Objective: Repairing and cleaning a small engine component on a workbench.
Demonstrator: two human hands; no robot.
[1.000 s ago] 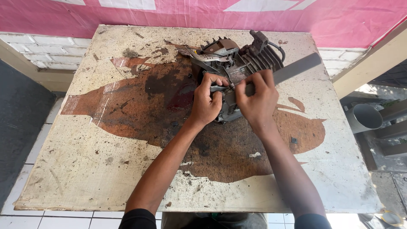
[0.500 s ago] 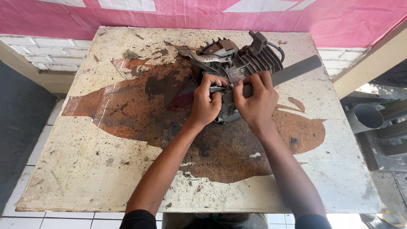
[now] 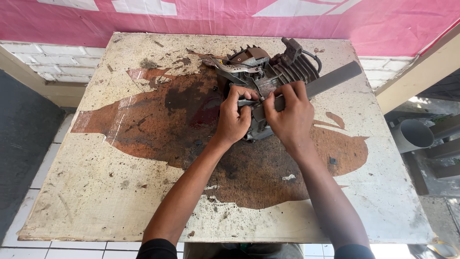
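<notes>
A small grey engine with cooling fins and a toothed flywheel lies at the far middle of a worn, stained work table. My left hand grips the engine's near side, fingers curled over a metal part. My right hand sits just beside it, fingers pinching a thin metal piece at the same spot on the engine. A long flat dark bar sticks out from under my right hand toward the right. What lies under my palms is hidden.
A pink sheet hangs behind the table above a white brick ledge. A grey pipe end and wooden beams stand to the right. A small dark bit lies on the table near my right forearm.
Both hands stay on the engine in nearly the same place; only slight finger shifts show.
</notes>
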